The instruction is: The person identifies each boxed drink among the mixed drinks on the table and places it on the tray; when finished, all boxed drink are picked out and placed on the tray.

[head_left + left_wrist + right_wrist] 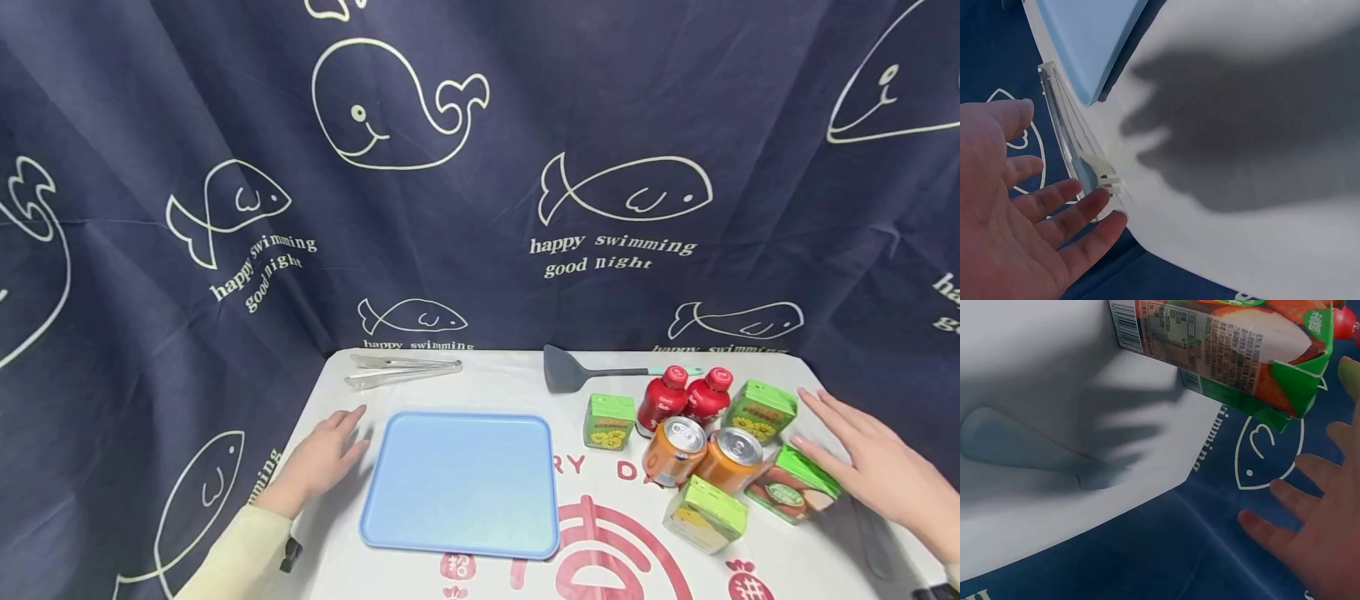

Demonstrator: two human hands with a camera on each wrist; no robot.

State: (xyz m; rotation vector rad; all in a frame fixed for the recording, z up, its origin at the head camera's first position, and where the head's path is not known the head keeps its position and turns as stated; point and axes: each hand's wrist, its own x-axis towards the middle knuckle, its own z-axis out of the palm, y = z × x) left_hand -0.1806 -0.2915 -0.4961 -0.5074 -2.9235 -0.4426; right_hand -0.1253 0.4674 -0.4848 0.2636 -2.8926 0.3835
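My left hand (pixel 318 462) hovers with relaxed, spread fingers at the left side of a flat blue tray (pixel 461 483), holding nothing. In the left wrist view that hand (pixel 1047 212) is palm up to the camera, overlapping the metal tongs (pixel 1069 125). My right hand (pixel 877 462), fingers extended, is at the right end of the drink group, beside a green and brown juice box (pixel 793 485) and a green juice box (pixel 761 411). The right wrist view shows this hand (pixel 1316 512) apart from the brown-fronted box (pixel 1222 344), with nothing in its fingers.
Two red bottles (pixel 662 400), two orange cans (pixel 675 450), a yellow-green box (pixel 705 514) and another green box (pixel 609 421) stand right of the tray. A dark spatula (pixel 566 371) lies behind them. A grey-blue handle-like piece (pixel 1019 444) lies near the right edge.
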